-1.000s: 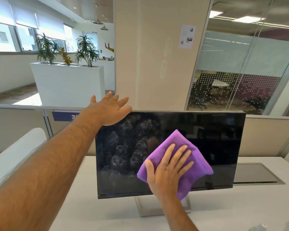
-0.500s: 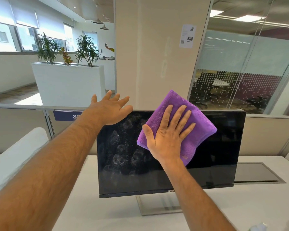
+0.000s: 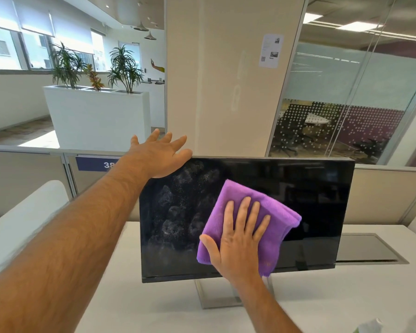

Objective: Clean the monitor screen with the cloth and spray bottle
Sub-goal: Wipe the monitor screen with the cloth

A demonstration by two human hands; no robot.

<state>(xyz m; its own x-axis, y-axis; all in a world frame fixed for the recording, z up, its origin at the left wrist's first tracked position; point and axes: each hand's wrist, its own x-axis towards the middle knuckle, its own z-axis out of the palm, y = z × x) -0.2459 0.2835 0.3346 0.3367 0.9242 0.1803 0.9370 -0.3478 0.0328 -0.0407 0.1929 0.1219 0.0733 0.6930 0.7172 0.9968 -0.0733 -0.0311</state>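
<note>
The monitor [image 3: 247, 219] stands upright on its metal stand [image 3: 216, 296] on the white bench [image 3: 346, 296], its dark screen facing the person. The right hand [image 3: 238, 241] lies flat on a folded purple cloth [image 3: 274, 219] and presses it against the middle of the screen, low down; its fingers [image 3: 244, 212] are straight and slightly spread, with the thumb out to the left along the cloth's lower edge. The left hand [image 3: 159, 157] rests over the monitor's top left corner, fingers straight and fanned apart, pointing away past the upper edge, with the thumb lying along that edge. To the left of the cloth the screen carries a speckled patch of spray droplets [image 3: 180, 212] with darker blotches in it; to the right of the cloth the glass looks dark and glossy. At the bottom right corner of the view a pale, blurred object [image 3: 370, 326] shows on the bench, too unclear to identify. A flat grey panel [image 3: 368, 248] sits in the bench behind the monitor's right side.
</note>
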